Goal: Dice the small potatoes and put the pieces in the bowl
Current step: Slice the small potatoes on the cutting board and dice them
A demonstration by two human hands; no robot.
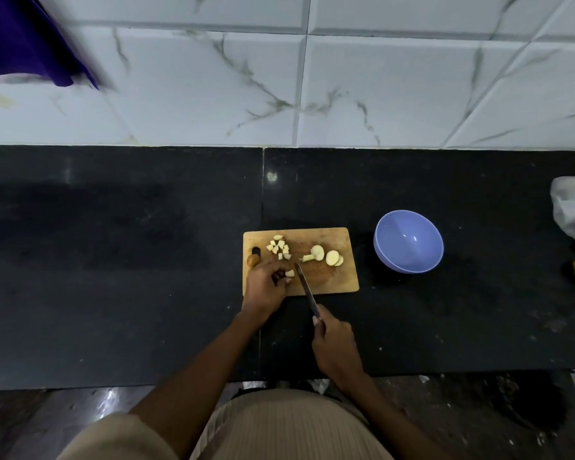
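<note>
A black counter (pixel 146 293) runs under white marbled tiles. On the wooden cutting board (pixel 332 283), the left hand (pixel 264 283) curls its fingers around a potato piece (pixel 289 273). Diced bits (pixel 279 248) and slices (pixel 329 257) lie near. The right hand (pixel 334 346) grips a knife (pixel 304 283). The blue bowl (pixel 408 245) sits just right.

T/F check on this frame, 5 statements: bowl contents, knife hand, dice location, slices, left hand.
1. The bowl holds diced potato. False: it holds no pieces.
2. The right hand holds the knife. True.
3. The dice lie on the board. True.
4. The slices lie on the counter. False: they are on the board.
5. The left hand holds a potato piece beside the blade. True.
</note>
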